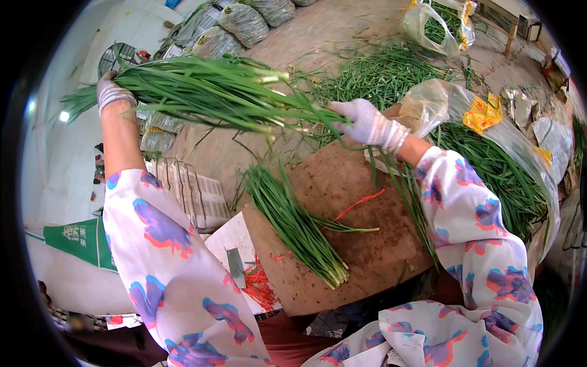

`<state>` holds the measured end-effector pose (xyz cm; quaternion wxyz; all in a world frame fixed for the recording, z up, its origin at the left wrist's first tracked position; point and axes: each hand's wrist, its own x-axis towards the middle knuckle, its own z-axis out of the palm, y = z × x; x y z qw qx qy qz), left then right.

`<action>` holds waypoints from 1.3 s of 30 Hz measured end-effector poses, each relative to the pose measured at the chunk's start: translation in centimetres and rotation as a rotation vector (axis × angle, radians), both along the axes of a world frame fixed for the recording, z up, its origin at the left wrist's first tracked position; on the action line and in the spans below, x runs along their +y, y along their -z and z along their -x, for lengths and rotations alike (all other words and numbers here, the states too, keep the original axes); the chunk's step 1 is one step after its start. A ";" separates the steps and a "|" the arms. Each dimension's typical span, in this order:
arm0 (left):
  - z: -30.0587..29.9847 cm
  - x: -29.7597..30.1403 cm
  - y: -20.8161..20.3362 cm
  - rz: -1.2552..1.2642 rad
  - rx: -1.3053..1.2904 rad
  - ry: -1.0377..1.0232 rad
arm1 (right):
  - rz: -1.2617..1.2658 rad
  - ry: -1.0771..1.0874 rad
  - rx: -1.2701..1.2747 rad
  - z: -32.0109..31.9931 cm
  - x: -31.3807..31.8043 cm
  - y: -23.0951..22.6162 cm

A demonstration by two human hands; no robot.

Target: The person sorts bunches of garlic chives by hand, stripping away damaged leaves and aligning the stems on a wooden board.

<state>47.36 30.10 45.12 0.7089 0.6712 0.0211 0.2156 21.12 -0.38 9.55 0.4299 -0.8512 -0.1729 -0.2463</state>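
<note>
My left hand [115, 90], in a pale knit glove, grips the leafy end of a large bunch of garlic chives [202, 88] held up at the upper left. The white stem ends point right, toward my right hand [367, 121]. That hand, gloved too, is closed on a few loose chive blades pulled out at the bunch's right side. Below, on a brown, dirt-stained board [373, 263], lies a smaller chive bundle [296, 226] with its cut ends toward me. A red tie strip [361, 205] rests beside it.
A pile of red ties [260, 286] lies left of the board, near a white crate [195, 192]. Loose chives [385, 73] cover the floor beyond. At right, an open plastic bag [526, 162] holds more chives [489, 177]. Filled sacks [243, 24] stand at the back.
</note>
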 end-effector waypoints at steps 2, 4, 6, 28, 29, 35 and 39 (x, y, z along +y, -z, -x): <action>-1.0 1.9 0.0 0.058 0.031 -0.006 | 0.004 0.047 0.064 1.1 -1.6 1.2; -1.0 3.3 -0.7 0.064 0.009 -0.048 | -0.077 0.096 0.055 1.1 -3.0 2.4; -0.1 2.9 -0.5 0.042 -0.048 -0.097 | -0.182 0.225 -0.077 -0.3 -6.6 4.5; 5.9 0.8 0.7 0.223 -0.283 0.227 | 0.237 0.350 -0.571 -7.7 -0.6 -9.3; 5.8 0.6 0.9 0.236 -0.289 0.237 | 0.132 0.328 -0.682 -7.5 1.8 -10.3; 7.0 -3.9 2.8 0.290 -0.312 0.313 | 0.128 0.210 -0.755 -6.6 4.9 -11.8; 6.2 -0.8 2.3 0.306 -0.262 0.466 | 0.345 0.004 -0.623 -4.5 4.6 -7.9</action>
